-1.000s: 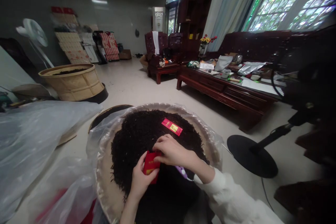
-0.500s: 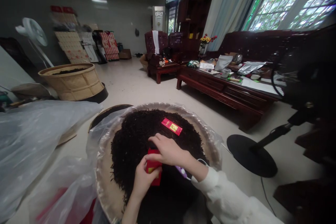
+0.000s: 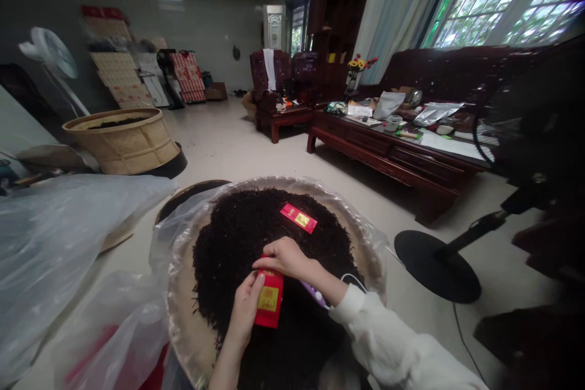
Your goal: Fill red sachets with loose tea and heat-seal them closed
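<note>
A round woven tray (image 3: 183,292) lined with clear plastic holds a big heap of dark loose tea leaves (image 3: 237,231). My left hand (image 3: 244,311) grips a small red packet with a gold label (image 3: 269,300) upright over the heap. My right hand (image 3: 286,258) pinches the packet's top edge, fingers closed. A second red packet (image 3: 298,218) lies flat on the leaves just beyond my hands. A purple thing (image 3: 314,294) shows under my right wrist, which wears a white sleeve.
Clear plastic bags (image 3: 59,237) pile up at the left. A woven basket (image 3: 123,140) stands on the floor behind them. A black fan base (image 3: 436,265) sits right of the tray. A dark wooden table (image 3: 393,155) with clutter stands further back.
The red packet has turned upright so its gold label faces me. My right hand shifted from covering it to pinching its top; both hands drew slightly nearer.
</note>
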{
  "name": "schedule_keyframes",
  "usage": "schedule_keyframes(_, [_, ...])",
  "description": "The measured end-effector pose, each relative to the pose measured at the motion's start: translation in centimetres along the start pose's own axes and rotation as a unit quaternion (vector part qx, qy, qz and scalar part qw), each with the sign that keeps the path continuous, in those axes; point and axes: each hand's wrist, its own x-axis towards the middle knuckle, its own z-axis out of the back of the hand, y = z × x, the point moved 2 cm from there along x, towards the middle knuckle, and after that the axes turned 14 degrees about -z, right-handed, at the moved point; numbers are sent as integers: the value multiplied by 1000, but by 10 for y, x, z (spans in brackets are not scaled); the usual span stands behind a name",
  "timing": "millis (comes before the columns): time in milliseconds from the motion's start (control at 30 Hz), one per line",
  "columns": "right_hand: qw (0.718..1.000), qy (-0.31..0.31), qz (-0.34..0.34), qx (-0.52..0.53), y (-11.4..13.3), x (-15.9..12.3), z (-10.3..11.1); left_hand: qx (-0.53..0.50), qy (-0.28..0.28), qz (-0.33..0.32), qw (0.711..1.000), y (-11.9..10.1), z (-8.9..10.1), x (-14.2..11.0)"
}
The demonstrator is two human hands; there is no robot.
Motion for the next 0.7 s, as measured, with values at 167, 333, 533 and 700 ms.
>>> schedule_keyframes(167, [1000,11,21,20,1,-2,-5,25,65,55,996,1,-2,1])
schedule_keyframes(333, [999,20,6,36,-2,-3,-11,34,40,55,997,3,-5,0])
schedule_keyframes(533, [981,-75,-21,175,-17,-17,3,40,22,29,999,6,0,1])
schedule_keyframes(700, [979,37,131,151,-19,-27,28,120,76,-14,990,12,5,4])
